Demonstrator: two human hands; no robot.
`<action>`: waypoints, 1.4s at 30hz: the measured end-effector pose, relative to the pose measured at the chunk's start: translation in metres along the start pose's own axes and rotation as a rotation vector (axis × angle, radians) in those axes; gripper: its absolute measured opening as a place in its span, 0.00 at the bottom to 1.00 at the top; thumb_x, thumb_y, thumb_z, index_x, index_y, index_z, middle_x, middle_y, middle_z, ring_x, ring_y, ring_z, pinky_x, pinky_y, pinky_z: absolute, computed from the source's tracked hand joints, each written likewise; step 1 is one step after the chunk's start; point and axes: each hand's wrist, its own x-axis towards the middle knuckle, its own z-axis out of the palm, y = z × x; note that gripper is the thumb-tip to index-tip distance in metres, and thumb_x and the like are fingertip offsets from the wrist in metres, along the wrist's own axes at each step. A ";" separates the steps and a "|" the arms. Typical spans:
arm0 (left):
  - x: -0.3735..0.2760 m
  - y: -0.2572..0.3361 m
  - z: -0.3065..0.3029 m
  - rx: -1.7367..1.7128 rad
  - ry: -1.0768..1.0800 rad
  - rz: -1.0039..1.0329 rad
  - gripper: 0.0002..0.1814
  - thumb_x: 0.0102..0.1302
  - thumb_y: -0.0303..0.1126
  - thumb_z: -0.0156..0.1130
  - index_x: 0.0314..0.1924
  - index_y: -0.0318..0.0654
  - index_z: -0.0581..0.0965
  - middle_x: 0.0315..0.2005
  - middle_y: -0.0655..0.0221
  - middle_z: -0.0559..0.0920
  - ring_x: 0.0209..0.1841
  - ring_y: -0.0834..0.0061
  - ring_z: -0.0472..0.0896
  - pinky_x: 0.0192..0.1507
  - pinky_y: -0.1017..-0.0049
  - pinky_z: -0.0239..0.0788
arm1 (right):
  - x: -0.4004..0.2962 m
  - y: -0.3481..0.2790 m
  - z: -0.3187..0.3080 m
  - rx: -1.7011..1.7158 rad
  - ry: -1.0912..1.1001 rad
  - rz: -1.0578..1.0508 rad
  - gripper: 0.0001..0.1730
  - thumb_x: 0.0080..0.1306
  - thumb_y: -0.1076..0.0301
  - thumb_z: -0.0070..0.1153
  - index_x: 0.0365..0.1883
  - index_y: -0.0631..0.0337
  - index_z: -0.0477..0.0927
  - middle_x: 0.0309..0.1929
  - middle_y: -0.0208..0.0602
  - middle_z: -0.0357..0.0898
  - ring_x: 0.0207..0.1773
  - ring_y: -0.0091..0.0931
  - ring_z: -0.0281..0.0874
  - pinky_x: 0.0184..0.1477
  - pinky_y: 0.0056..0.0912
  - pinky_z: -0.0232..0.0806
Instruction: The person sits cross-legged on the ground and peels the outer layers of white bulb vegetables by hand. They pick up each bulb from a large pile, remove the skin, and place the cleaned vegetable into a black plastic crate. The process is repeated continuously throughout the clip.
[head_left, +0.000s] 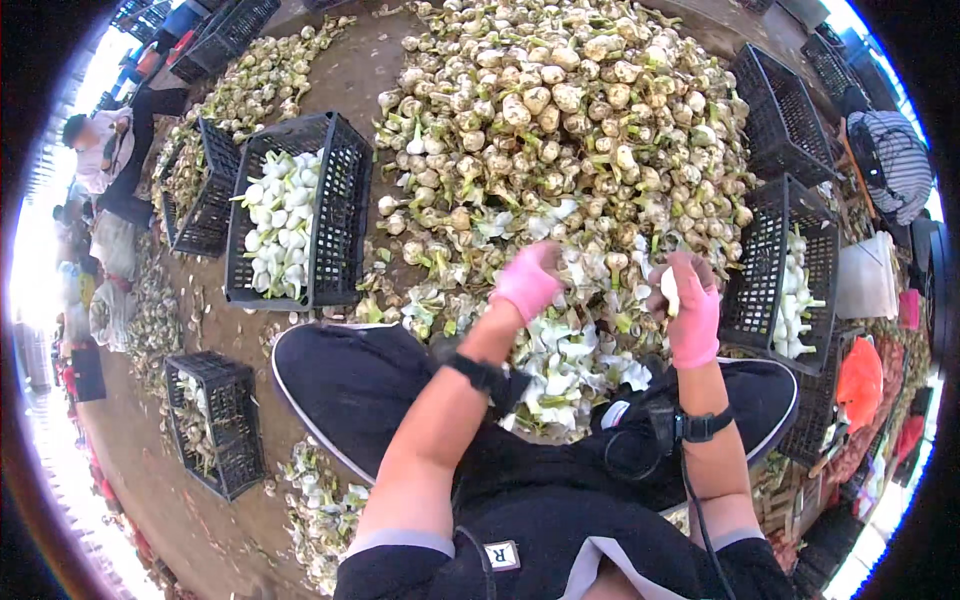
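My right hand (691, 311), in a pink glove with dark fingertips, grips a clean white garlic bulb (670, 292) whose stem points down. My left hand (531, 279), gloved alike, hovers over loose garlic skins (574, 360). Its fingers are blurred, and I cannot make out whether anything is between them. Just beyond both hands rises a large heap of soil-stained garlic bulbs (562, 112). Peeled skins also lie between my folded legs, below the hands.
On the left a black plastic crate (341, 217) holds peeled white garlic; another crate (765, 277) on the right holds more. Further crates (217, 427) stand around. An orange-red plastic bag (859, 379) lies at right. Another person (105, 154) sits at far left.
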 end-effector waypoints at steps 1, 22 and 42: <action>0.015 -0.026 -0.015 0.235 0.187 -0.015 0.23 0.56 0.27 0.58 0.54 0.37 0.77 0.47 0.54 0.82 0.49 0.60 0.81 0.53 0.68 0.72 | 0.001 0.003 -0.001 -0.011 -0.001 0.014 0.10 0.65 0.61 0.59 0.35 0.57 0.75 0.27 0.35 0.79 0.22 0.25 0.77 0.20 0.23 0.66; 0.101 -0.062 -0.105 -0.177 0.033 -0.163 0.21 0.54 0.20 0.61 0.51 0.34 0.77 0.44 0.59 0.83 0.47 0.71 0.81 0.49 0.75 0.73 | 0.021 0.031 -0.009 -0.344 -0.221 0.280 0.22 0.62 0.62 0.59 0.50 0.69 0.75 0.32 0.37 0.81 0.34 0.26 0.81 0.36 0.26 0.73; -0.047 0.109 -0.022 -0.638 -0.174 0.141 0.24 0.71 0.37 0.53 0.64 0.40 0.66 0.51 0.68 0.77 0.51 0.77 0.77 0.49 0.76 0.72 | -0.019 0.007 0.012 -0.866 -0.244 -0.811 0.32 0.50 0.66 0.68 0.55 0.57 0.73 0.49 0.49 0.76 0.51 0.45 0.75 0.52 0.40 0.70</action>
